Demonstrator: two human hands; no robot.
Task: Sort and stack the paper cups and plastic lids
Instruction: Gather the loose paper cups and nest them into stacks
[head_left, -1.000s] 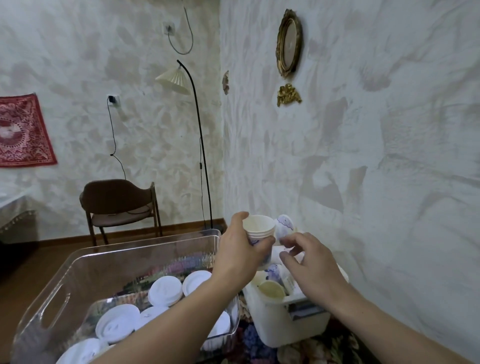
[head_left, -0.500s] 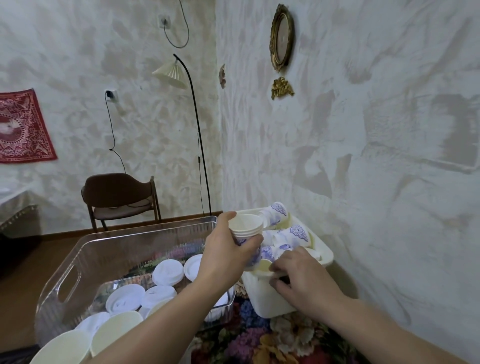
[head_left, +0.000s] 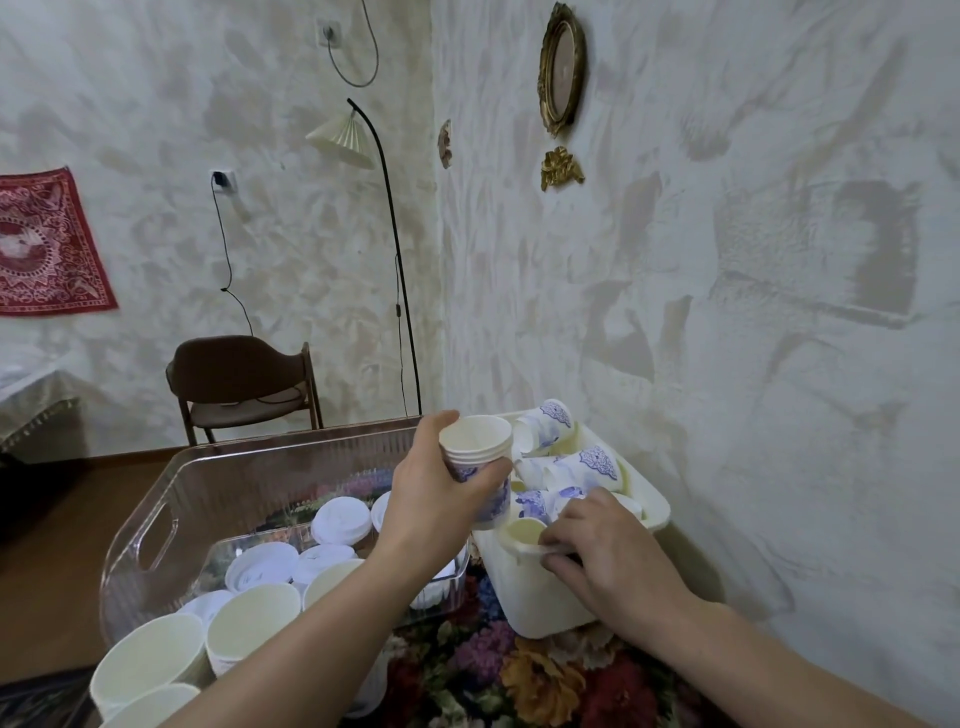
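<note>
Left fingers (head_left: 493, 475) wrap cup stack (head_left: 478, 457); right fingers (head_left: 558, 558) seemingly pinch single cup (head_left: 524, 532).

The room is lit softly and evenly; no light source is seen, and the lamp (head_left: 343, 136) appears unlit. Faint shadows are cast on the wall (head_left: 727, 338) to the right. Weak glare is caught on the clear bin (head_left: 249, 467). Straight lines are bent near the edges by the wide lens. Fine detail is smeared throughout, and the lower corners are darkened.
</note>
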